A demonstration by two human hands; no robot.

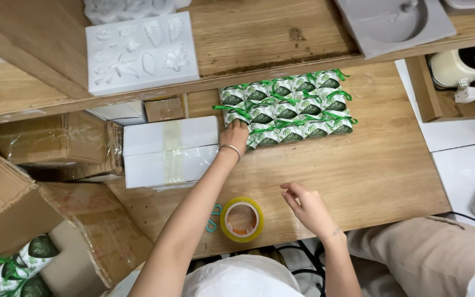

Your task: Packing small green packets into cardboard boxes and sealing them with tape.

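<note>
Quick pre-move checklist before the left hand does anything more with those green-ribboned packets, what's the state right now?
1. Left hand on the green-and-white packets: ok, fingers touch the block's left edge.
2. Packets tidy: ok, tight rows on the wooden table.
3. Right hand free: ok, open, holding nothing.
4. Tape roll in reach: ok, between the forearms.
5. White box sealed: cannot tell, only a tape strip shows on its top.
</note>
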